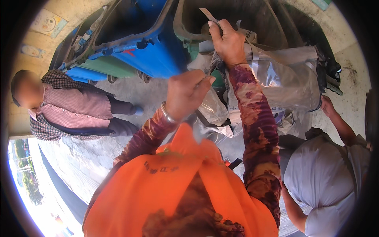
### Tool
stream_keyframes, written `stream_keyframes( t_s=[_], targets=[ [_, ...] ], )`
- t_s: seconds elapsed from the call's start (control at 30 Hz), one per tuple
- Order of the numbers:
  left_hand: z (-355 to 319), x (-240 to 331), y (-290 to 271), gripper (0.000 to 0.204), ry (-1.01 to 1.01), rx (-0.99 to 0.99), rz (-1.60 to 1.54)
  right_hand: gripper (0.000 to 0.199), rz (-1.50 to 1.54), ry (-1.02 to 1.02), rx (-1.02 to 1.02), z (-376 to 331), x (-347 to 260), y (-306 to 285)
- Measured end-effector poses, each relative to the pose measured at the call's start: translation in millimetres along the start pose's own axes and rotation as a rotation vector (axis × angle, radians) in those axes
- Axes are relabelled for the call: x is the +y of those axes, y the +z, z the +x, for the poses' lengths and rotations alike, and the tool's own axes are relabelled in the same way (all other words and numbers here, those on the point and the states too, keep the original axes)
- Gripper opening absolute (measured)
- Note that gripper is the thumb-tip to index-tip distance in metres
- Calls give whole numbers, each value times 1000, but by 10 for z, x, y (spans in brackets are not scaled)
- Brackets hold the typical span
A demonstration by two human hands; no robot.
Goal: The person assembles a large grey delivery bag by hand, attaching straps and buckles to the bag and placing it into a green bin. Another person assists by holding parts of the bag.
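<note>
My right hand point(229, 43) is closed in front of the open bins, gripping a narrow flat strip point(208, 15), grey with a brownish end, that juts up and left from the fingers. Lower and to the left, my left hand point(188, 93) is curled with thumb and fingers together, slightly blurred. Whatever it pinches, if anything, is hidden. Close by both hands is a large grey bag with clear plastic panels point(278, 77) and dark edging. One clear flap point(215, 106) of it hangs just right of my left hand.
Blue point(158, 55) and green point(118, 65) wheeled bins stand along the far side, with a dark open bin point(241, 15) behind my right hand. A person in a checked jacket point(75, 102) stands at left. Another in grey point(321, 173) bends at right, one hand point(327, 106) by the bag.
</note>
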State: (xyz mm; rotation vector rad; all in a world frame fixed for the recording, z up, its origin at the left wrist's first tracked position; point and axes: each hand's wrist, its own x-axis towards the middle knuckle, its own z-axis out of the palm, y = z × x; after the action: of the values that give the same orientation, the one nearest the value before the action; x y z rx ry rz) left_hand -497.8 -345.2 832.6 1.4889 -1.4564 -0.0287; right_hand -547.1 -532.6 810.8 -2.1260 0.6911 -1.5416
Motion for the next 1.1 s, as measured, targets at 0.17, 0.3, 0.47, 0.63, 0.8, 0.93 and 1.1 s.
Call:
stream_keyframes(
  t_s=[0.17, 0.3, 0.47, 0.63, 0.8, 0.93, 1.1],
  targets=[
    [-150, 7, -187, 29, -137, -86, -17, 27, -5, 12, 30, -27, 182, 115],
    [-312, -73, -494, 25, -312, -129, 15, 29, -20, 62, -56, -46, 305, 244],
    [-420, -168, -781, 32, -663, -23, -449, 28, -74, 214, -118, 39, 469, 349],
    [-285, -503, -789, 25, -774, 148, -807, 27, -161, 0, -48, 88, 612, 382],
    [-225, -885, -742, 12, -725, 118, -1037, 28, -174, 66, -74, 30, 377, 144],
    [-278, -931, -741, 12, -679, 17, -909, 27, 197, 254, -178, -94, -82, 22],
    [-300, -839, -758, 14, -712, -40, -999, 21, 575, 399, -539, -318, -488, 17]
  ],
)
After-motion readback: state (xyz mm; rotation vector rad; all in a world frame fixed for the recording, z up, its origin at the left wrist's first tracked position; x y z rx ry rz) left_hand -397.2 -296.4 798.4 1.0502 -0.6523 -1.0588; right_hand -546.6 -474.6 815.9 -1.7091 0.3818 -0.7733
